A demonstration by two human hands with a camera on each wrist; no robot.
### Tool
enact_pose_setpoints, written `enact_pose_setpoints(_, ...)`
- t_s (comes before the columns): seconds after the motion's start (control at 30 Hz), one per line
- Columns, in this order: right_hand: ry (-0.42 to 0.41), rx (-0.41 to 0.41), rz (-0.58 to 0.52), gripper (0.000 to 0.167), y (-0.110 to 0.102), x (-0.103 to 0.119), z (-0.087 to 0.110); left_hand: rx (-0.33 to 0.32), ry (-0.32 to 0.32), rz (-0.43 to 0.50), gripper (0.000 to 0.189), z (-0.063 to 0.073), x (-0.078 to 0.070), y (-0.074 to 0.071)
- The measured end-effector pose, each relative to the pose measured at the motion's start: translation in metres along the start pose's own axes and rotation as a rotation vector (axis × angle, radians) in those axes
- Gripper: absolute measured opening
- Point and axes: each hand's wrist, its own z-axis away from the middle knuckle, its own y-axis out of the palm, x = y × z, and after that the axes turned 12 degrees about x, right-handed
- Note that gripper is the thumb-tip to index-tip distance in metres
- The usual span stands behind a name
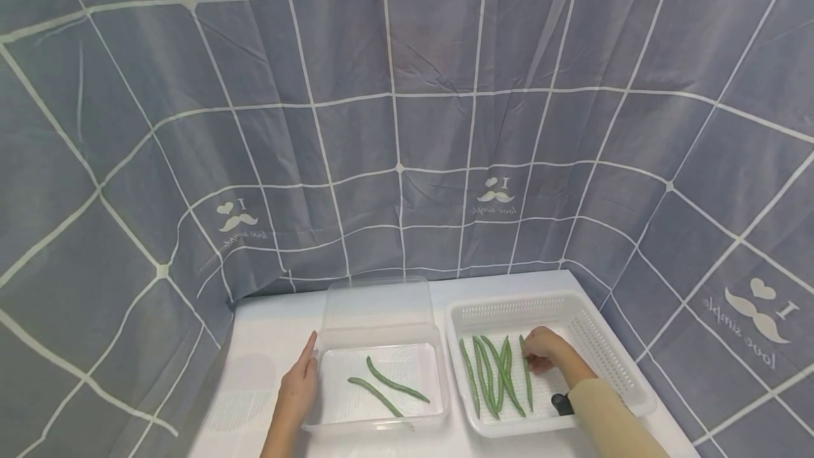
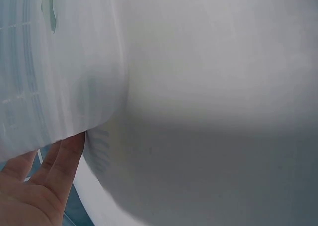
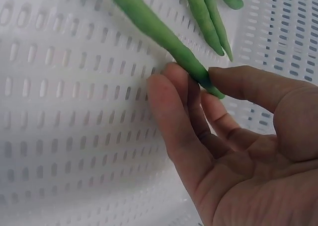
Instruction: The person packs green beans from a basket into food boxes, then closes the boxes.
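In the head view, a white perforated basket (image 1: 613, 355) at the right holds several green beans (image 1: 481, 377). Inside it, my right hand (image 1: 543, 350) pinches the end of the rightmost green bean (image 1: 527, 380) between thumb and fingers. The right wrist view shows this bean (image 3: 159, 31) slanting up and left from the fingertips. To the basket's left stands a clear plastic container (image 1: 340, 405) with two green beans (image 1: 375, 396) lying inside. My left hand (image 1: 299, 382) rests its straight fingers against the container's left side; the left wrist view shows the fingers (image 2: 69, 159) touching its wall.
Behind the container a clear lid (image 1: 378, 302) stands or lies; I cannot tell which. The white table (image 1: 248, 359) carries everything. Grey checked cloth (image 1: 432, 133) hangs around the back and sides. A black object (image 1: 562, 404) shows by the right wrist.
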Motion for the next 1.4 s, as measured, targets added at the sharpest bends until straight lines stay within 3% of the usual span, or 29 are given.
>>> enact_pose_setpoints(0.27,-0.038,0.003,-0.087,0.016,0.000,0.004,0.004,-0.003,0.013,-0.002,0.056,-0.001,0.001,0.000)
enact_pose_setpoints(0.9,-0.235,0.102,-0.280,0.044,-0.010,0.033,0.025,0.003,0.003,-0.007,0.055,-0.002,0.003,0.002)
enact_pose_setpoints(1.17,-0.306,0.156,-0.387,0.047,-0.008,0.050,0.030,-0.007,0.001,-0.006,0.056,-0.001,0.003,0.001)
enact_pose_setpoints(1.4,-0.361,0.202,-0.414,0.042,-0.005,0.067,0.033,-0.008,0.009,-0.009,0.055,0.000,0.003,0.001)
